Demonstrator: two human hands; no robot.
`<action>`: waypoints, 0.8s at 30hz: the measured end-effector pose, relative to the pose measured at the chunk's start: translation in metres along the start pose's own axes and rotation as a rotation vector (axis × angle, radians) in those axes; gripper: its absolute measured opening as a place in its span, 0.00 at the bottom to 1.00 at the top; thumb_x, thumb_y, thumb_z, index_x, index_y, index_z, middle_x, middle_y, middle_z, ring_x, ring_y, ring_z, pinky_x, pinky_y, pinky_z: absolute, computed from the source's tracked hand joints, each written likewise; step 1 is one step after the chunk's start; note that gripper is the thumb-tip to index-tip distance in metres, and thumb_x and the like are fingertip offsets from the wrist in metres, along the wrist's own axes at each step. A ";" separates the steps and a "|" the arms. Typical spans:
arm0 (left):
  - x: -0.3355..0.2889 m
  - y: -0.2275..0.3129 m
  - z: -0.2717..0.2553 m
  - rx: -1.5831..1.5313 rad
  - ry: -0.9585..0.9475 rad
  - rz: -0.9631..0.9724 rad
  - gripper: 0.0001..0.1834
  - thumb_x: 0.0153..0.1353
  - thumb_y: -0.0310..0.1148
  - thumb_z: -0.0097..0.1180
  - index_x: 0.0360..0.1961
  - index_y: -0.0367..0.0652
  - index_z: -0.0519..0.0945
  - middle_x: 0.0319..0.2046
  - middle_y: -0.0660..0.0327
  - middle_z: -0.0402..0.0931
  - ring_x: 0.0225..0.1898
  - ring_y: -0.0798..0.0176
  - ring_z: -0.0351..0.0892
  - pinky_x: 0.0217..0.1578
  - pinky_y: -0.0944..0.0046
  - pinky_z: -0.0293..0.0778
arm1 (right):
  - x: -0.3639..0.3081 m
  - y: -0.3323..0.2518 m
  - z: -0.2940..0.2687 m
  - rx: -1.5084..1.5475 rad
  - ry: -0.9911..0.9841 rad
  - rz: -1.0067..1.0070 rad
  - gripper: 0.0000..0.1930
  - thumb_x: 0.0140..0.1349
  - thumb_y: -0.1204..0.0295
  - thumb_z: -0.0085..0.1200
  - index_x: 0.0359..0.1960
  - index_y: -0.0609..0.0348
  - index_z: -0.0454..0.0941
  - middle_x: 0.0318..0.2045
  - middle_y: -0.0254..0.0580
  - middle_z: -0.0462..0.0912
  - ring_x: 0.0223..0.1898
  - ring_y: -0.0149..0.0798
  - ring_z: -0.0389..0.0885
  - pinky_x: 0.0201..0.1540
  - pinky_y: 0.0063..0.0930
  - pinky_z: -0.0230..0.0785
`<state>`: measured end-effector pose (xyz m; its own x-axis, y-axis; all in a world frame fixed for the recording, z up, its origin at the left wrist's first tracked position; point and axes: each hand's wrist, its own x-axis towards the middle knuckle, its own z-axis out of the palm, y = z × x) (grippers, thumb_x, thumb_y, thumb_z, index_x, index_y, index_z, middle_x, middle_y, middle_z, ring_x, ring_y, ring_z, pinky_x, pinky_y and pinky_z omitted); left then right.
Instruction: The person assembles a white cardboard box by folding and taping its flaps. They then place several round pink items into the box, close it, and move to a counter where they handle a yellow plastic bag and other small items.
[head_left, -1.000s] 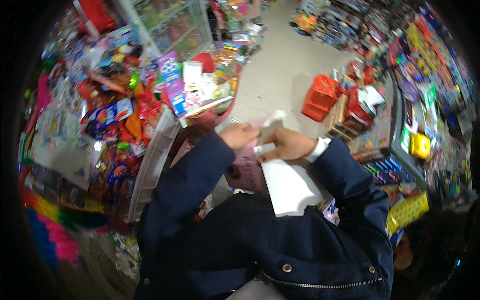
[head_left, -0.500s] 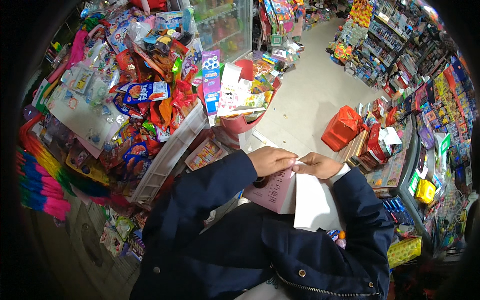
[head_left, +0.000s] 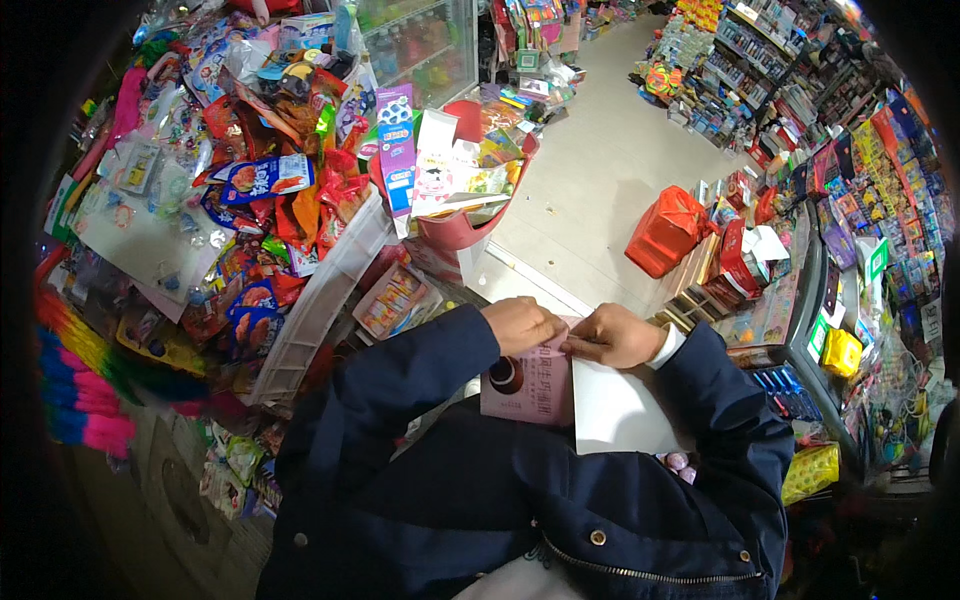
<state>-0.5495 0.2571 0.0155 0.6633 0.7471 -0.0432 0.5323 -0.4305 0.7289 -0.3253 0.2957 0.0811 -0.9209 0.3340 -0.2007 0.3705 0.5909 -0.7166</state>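
In front of my body is a pink printed cardboard box (head_left: 532, 388) with a dark round picture on its face. My left hand (head_left: 520, 326) is closed on its upper edge. At the top right corner of the pink face, my right hand (head_left: 613, 337) pinches the card, its fingertips close to those of the left. A plain white panel (head_left: 622, 412) hangs below my right hand beside the pink face; whether the two are joined I cannot tell. Several small pinkish round items (head_left: 680, 466) show by the panel's lower right corner.
A red-rimmed bin (head_left: 462, 228) stuffed with cartons stands ahead. To the left, snack packets (head_left: 265, 182) pile above a white plastic crate (head_left: 325, 300). A tub of wrapped sweets (head_left: 398, 302) lies near my left forearm. A red bag (head_left: 675, 232) and a counter (head_left: 790, 300) are on the right.
The pink face has turned more toward view, showing its round picture. My right hand's fingers have shifted onto the pink top edge. The whole scene has slid slightly left.
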 end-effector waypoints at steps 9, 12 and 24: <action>-0.002 0.028 -0.027 -0.114 0.403 0.263 0.23 0.68 0.30 0.46 0.63 0.37 0.70 0.56 0.49 0.76 0.56 0.48 0.76 0.60 0.55 0.69 | -0.001 -0.006 -0.034 0.572 -0.136 0.270 0.21 0.59 0.63 0.69 0.45 0.69 0.83 0.30 0.34 0.86 0.30 0.26 0.78 0.38 0.22 0.73; 0.010 0.035 -0.032 -0.426 0.287 0.189 0.22 0.70 0.32 0.46 0.63 0.37 0.69 0.54 0.48 0.77 0.56 0.51 0.76 0.58 0.57 0.69 | 0.003 -0.017 -0.036 0.531 -0.086 0.173 0.20 0.58 0.63 0.71 0.44 0.68 0.84 0.29 0.33 0.85 0.30 0.25 0.76 0.40 0.21 0.72; 0.014 0.009 -0.025 -0.149 0.038 0.085 0.26 0.74 0.50 0.43 0.49 0.36 0.79 0.33 0.47 0.81 0.38 0.44 0.82 0.40 0.55 0.75 | -0.012 -0.024 -0.039 0.101 -0.026 0.141 0.20 0.61 0.54 0.65 0.36 0.63 0.85 0.13 0.37 0.71 0.16 0.29 0.65 0.22 0.29 0.62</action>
<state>-0.5487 0.2758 0.0383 0.6808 0.7309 0.0472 0.3892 -0.4156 0.8221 -0.3180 0.3061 0.1264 -0.8639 0.3884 -0.3207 0.4837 0.4621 -0.7434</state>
